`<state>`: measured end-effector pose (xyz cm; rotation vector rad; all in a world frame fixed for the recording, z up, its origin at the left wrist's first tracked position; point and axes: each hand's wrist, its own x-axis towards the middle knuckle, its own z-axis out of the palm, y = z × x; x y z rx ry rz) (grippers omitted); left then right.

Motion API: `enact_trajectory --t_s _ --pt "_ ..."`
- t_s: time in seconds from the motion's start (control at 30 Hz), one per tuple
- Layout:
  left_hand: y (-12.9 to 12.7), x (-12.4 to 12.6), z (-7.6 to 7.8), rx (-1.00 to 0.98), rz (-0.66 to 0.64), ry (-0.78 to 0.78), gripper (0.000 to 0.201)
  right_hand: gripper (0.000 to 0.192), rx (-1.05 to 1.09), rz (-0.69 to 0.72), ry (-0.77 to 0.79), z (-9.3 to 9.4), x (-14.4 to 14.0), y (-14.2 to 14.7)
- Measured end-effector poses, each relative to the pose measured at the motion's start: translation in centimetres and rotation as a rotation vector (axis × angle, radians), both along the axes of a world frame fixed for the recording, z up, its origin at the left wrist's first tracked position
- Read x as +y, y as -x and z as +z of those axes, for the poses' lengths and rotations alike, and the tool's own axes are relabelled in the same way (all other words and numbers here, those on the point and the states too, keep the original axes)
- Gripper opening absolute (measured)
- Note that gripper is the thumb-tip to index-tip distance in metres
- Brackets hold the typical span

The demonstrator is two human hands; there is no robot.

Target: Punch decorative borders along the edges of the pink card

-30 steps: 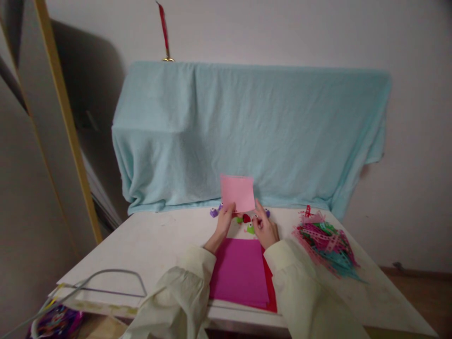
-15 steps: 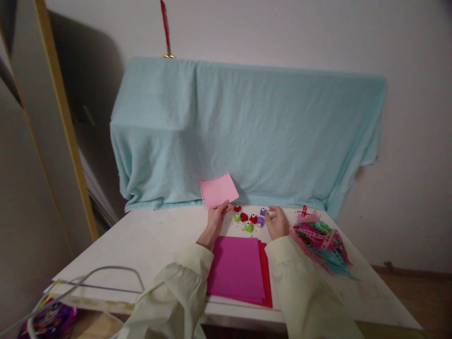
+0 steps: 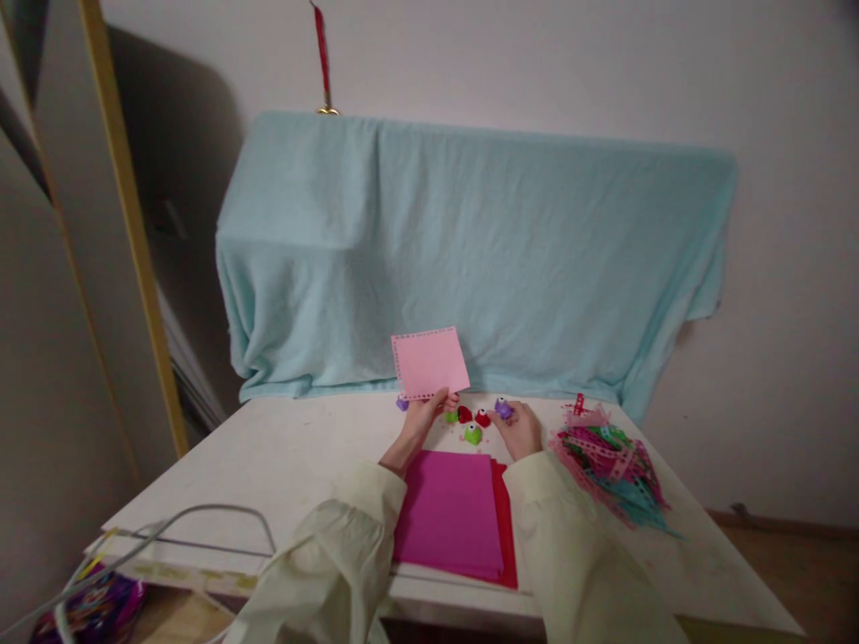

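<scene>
My left hand [image 3: 422, 425] is closed on the lower edge of a light pink paper sheet [image 3: 430, 362], holding it raised and tilted above the table. Small dark marks, apparently punched holes, run along its top, left and bottom edges. My right hand [image 3: 520, 429] pinches a small purple paper punch [image 3: 503, 409] with a white eye-like spot. Between my hands lie similar punches: a green one [image 3: 472, 434], a red one [image 3: 481, 418] and others partly hidden by my left fingers. Another purple piece [image 3: 402, 402] peeks out below the sheet's left corner.
A stack of magenta sheets [image 3: 449, 510] lies near the front edge, with red sheets [image 3: 508, 537] under it. A heap of punched paper strips [image 3: 610, 465] sits at the right. A blue cloth [image 3: 503, 250] hangs behind the table. A grey cable [image 3: 201, 508] loops at the front left.
My right hand has moved slightly left and taken hold of the purple punch. The pink sheet has shifted a little right and turned to a more level angle in my left hand.
</scene>
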<state>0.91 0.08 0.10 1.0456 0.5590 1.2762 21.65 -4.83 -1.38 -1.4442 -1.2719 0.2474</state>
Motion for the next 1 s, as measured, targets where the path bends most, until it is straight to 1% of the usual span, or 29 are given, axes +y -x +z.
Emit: enact_trajectory --t_s 0.07,0.17,0.23,0.3,0.4,0.47,0.53,0.6,0.73,0.9,1.0 --pt "-0.4 -0.3 0.0 0.032 -0.051 -0.020 0.038 0.035 0.262 0.078 -0.029 0.5 0.1 0.1" --pt "-1.0 -0.6 0.0 0.069 -0.134 0.002 0.045 0.034 0.720 0.300 -0.070 1.3 0.0 0.5" --pt "-1.2 -0.7 0.0 0.066 -0.203 0.037 0.052 0.032 0.898 0.410 -0.089 1.6 -0.1 0.9" --pt "-1.3 -0.8 0.2 0.035 -0.283 0.085 0.061 0.032 0.986 0.478 -0.087 1.9 -0.4 1.3" --pt "-1.1 -0.8 0.4 -0.012 -0.404 0.161 0.069 0.036 1.047 0.542 -0.055 2.1 -0.7 1.7" --pt "-0.9 -0.7 0.4 -0.040 -0.462 0.190 0.065 0.037 1.072 0.547 0.008 2.2 -0.8 1.7" --pt "-0.8 -0.6 0.4 -0.081 -0.483 0.202 0.057 0.034 1.088 0.512 0.084 2.3 -0.9 1.6" --pt "-0.8 -0.5 0.3 -0.127 -0.474 0.210 0.050 0.031 1.096 0.474 0.130 2.3 -0.9 1.5" --pt "-0.9 -0.4 0.4 -0.152 -0.417 0.197 0.042 0.027 1.086 0.476 0.116 2.3 -0.8 1.5" --pt "-1.0 -0.8 0.7 -0.041 -0.358 0.100 0.052 0.031 0.945 0.591 0.099 2.5 -0.9 2.0" --pt "-1.1 -1.1 0.6 0.052 -0.313 0.035 0.060 0.034 0.902 0.644 0.128 2.5 -1.2 2.6"
